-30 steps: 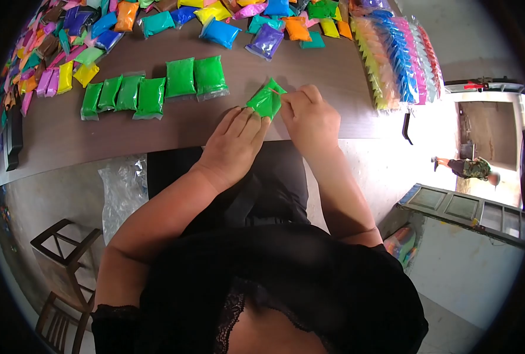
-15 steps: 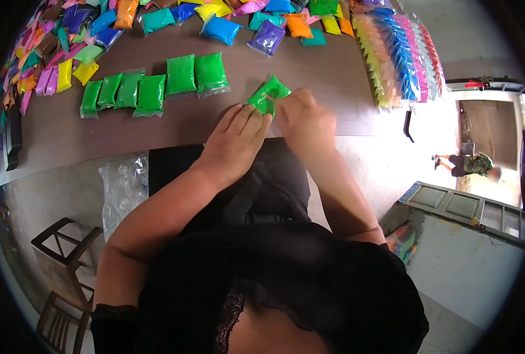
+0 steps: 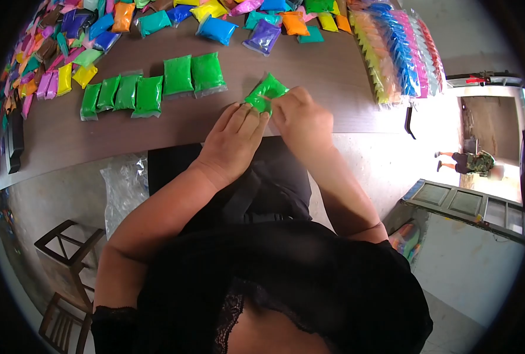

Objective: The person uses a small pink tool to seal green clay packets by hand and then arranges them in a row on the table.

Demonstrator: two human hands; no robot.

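Note:
A small clear packet with a soft green filling (image 3: 269, 86) lies crumpled on the table near its front edge. The fingers of my left hand (image 3: 233, 135), pressed together, hold its lower left edge. My right hand (image 3: 303, 121) is closed on the packet's right side, thumb and forefinger pinching it; the exact grip is partly hidden. To the left, several plump green packets stand in a row, the nearest a large green packet (image 3: 207, 73).
Many coloured packets (image 3: 217, 29) cover the table's back and left. Rows of bagged coloured packets (image 3: 392, 53) lie at the right. Below are a wooden chair (image 3: 68, 248) and a plastic bag (image 3: 124, 186). Another person (image 3: 471, 162) is by the doorway at the right.
Both hands stay on the green packet, the right one shifting slightly. The view has tilted a little. The person at the doorway has changed leg position.

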